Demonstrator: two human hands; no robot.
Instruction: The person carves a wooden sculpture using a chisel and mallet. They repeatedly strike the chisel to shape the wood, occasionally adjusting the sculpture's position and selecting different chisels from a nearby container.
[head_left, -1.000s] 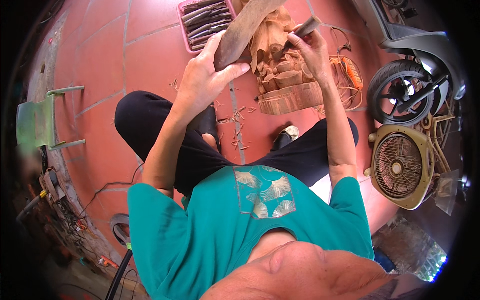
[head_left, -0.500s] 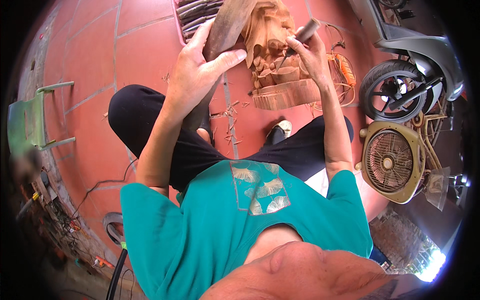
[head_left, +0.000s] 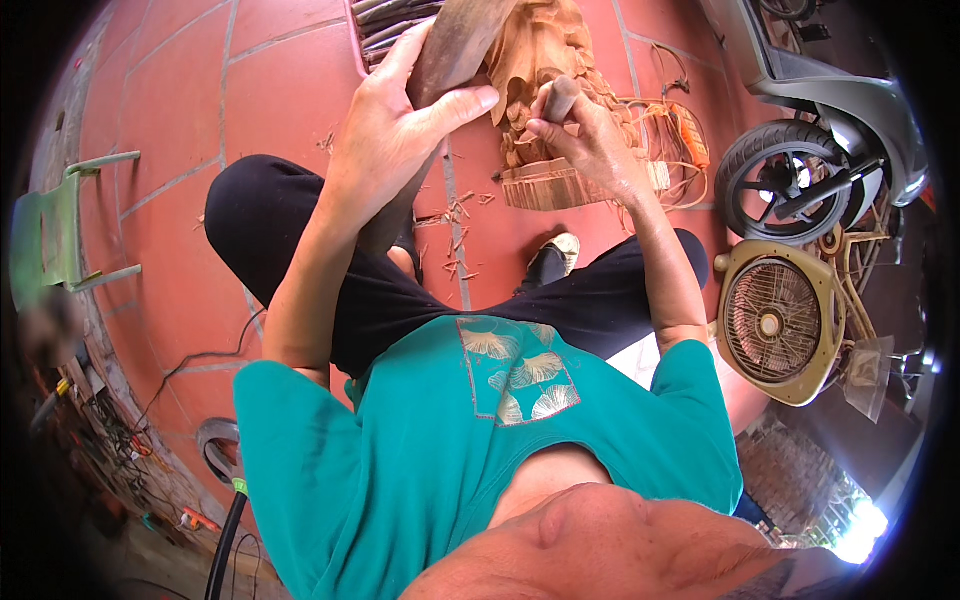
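Left hand (head_left: 385,130) gripping thick wooden club (head_left: 455,50). Just right of it, wood carving (head_left: 540,55) on red tiled floor (head_left: 165,120), well in from floor's left edge; right hand (head_left: 592,150), over carving's right side, closed round tool handle (head_left: 563,98).

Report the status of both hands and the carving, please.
Left hand grips wooden bar. Right hand holds tool handle by carving, tip hidden. Wood chips on floor nearby.

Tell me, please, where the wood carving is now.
In the head view, the wood carving is top centre-right, partly hidden by the right hand, left of the orange device.
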